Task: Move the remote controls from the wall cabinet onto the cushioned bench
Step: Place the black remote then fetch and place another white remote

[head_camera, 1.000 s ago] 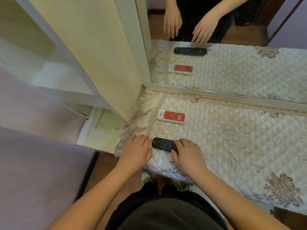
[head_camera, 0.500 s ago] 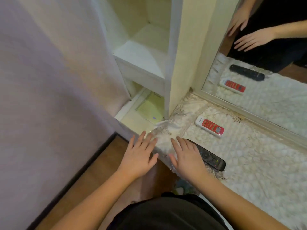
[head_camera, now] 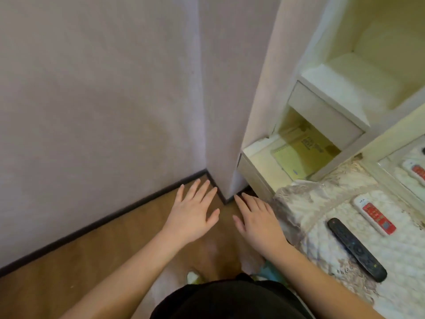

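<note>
Both hands empty, palms down, fingers spread flat. Left hand [head_camera: 195, 212] held over the wood floor [head_camera: 69, 268], close to the dark baseboard [head_camera: 103, 221] at the wall corner. Right hand [head_camera: 258, 221] beside it, also over the floor, just left of the bench [head_camera: 322, 203] edge; not touching either remote.

Black remote [head_camera: 355, 248] lying flat on the quilted bench cover, near the front edge, long axis running diagonally. White remote with red face [head_camera: 374, 215] lying flat just behind it, roughly parallel, the two apart. Both well right of the hands.

Wall cabinet [head_camera: 326, 116] at upper right: upper shelf bare and white; lower compartment holding a yellow-green spiral notebook [head_camera: 296, 160] lying flat. Mirror [head_camera: 414, 166] at far right edge showing a partial reflection of the white remote.

Dark garment and a light-coloured shoe [head_camera: 193, 276] visible at bottom centre.
</note>
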Available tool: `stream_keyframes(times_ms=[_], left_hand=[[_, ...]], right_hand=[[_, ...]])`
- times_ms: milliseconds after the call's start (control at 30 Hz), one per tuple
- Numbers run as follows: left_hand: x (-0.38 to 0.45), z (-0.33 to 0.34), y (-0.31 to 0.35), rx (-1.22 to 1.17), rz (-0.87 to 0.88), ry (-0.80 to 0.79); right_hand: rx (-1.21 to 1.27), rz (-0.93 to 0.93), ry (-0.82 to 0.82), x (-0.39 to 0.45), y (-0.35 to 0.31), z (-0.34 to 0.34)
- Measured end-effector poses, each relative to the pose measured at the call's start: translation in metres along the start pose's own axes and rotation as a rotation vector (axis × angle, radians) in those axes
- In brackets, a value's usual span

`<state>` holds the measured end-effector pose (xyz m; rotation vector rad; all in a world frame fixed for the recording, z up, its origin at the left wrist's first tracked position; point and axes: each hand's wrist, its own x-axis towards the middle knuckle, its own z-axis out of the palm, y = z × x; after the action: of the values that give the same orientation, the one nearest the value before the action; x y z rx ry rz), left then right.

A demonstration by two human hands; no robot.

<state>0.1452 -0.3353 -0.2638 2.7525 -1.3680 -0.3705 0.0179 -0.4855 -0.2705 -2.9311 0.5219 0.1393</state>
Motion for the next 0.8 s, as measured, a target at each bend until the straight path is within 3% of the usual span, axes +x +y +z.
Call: stream_keyframes(times_ms=[400,800], left_hand=[[-0.114,-0.002,-0.107,-0.137,-0.421,0.017],[-0.183,-0.001,-0.143,-0.254,-0.911,0.089]], right_hand=[[-0.040,-0.392,-0.063,0.049,-0.143,0.003],[-0.095,-0.899,-0.165,0.107,-0.248,0.011]])
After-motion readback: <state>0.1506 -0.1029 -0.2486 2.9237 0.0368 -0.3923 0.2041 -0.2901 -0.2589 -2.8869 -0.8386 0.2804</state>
